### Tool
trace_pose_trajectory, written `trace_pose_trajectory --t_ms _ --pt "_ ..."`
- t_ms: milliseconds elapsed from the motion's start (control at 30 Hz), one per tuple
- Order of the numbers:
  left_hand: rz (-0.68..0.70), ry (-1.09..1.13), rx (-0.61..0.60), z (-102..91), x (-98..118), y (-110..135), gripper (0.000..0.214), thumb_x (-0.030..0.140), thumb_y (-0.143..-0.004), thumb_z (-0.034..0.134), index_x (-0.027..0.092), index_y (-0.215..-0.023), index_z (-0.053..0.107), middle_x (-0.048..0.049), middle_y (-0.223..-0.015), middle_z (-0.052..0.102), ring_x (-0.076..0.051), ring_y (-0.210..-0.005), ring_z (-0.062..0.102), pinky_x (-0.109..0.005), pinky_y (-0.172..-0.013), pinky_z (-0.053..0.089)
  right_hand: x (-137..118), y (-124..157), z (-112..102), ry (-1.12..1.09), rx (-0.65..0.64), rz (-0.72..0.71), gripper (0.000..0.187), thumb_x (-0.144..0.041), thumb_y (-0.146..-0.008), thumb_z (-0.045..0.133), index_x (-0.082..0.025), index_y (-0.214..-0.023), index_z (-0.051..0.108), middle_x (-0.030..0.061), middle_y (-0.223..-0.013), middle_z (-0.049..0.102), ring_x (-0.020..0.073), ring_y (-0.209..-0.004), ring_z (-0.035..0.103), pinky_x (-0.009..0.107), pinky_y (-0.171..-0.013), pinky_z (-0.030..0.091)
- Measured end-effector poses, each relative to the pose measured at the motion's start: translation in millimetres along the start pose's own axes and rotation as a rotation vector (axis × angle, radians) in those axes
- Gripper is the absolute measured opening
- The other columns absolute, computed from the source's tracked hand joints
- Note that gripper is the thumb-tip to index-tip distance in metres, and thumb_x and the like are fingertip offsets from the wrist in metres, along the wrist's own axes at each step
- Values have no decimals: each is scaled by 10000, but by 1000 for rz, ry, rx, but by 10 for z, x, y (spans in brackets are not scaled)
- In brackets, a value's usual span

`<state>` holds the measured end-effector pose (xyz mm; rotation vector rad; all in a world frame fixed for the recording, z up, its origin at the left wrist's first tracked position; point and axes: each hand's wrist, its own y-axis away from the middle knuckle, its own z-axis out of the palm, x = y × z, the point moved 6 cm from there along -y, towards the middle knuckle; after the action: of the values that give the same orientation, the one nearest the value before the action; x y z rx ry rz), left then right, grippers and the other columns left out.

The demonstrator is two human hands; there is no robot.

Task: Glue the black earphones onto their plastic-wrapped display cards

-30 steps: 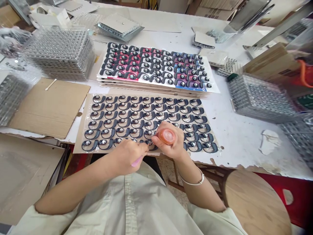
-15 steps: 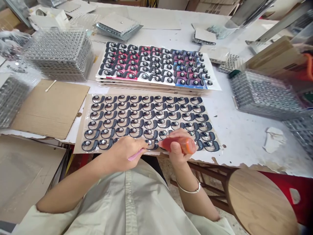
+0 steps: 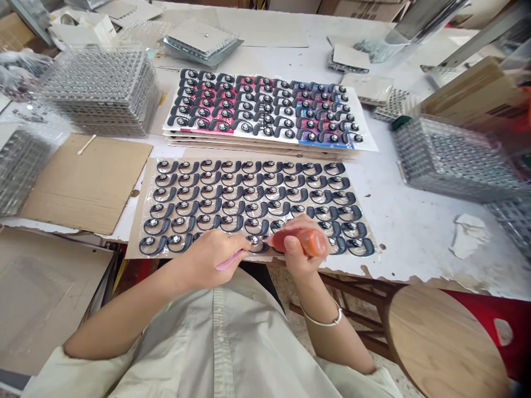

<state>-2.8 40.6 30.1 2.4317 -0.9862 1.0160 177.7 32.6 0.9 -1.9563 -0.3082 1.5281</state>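
Note:
My left hand (image 3: 213, 254) is closed on a slim pink stick-like tool (image 3: 229, 261), its working end beside a black hook-shaped piece (image 3: 259, 247) in the front row. My right hand (image 3: 297, 264) is wrapped round a reddish-orange squeeze bottle (image 3: 305, 242), tipped sideways with its nozzle pointing left at that same piece. Rows of these black pieces, each with a shiny round centre, lie on a film-covered brown cardboard sheet (image 3: 136, 237). Both hands hide some of the front pieces. Whether anything flows from the nozzle is too small to tell.
Behind lies a stack of printed cards (image 3: 365, 138) carrying similar black pieces. Clear plastic trays (image 3: 95, 83) are stacked at left, more trays (image 3: 456, 160) at right. A cotton swab (image 3: 87, 145) rests on bare cardboard (image 3: 83, 188). A crumpled white tissue (image 3: 468, 236) and round wooden stool (image 3: 443, 342) are right.
The bottle in my right hand has shifted slightly left and its base has turned a little. My left hand with the pink tool has hardly moved.

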Motion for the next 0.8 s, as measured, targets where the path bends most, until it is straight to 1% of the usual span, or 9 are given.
trace_pose_trajectory --t_ms 233,333,467,800 --pt "6 39 11 -6 -48 -11 179 167 -892 494 194 -956 659 -14 -926 722 -152 -843 694 -221 -755 505 -33 0 -6 0 -9 -38 167 -365 -797 645 -207 -840 606 21 -687 585 177 -615 542 350 -561 429" --pt "-10 64 27 -28 -67 -28 166 164 -879 519 182 -939 673 -22 -914 727 -149 -827 694 -218 -735 500 -30 0 6 -1 -17 -30 174 -375 -798 641 -209 -832 602 20 -682 586 179 -613 545 352 -562 433" --pt "-20 89 18 -46 -72 -48 166 154 -872 530 177 -921 686 -26 -913 732 -146 -816 694 -214 -719 493 -27 3 10 -17 -15 -27 177 -380 -801 640 -211 -832 601 18 -682 587 179 -608 549 347 -554 429" --pt "-39 137 32 -56 -99 -46 152 166 -869 550 182 -922 691 -18 -881 732 -129 -770 686 -197 -686 483 -20 4 22 -8 -41 -12 202 -407 -805 628 -210 -831 594 23 -671 587 184 -603 546 361 -552 441"
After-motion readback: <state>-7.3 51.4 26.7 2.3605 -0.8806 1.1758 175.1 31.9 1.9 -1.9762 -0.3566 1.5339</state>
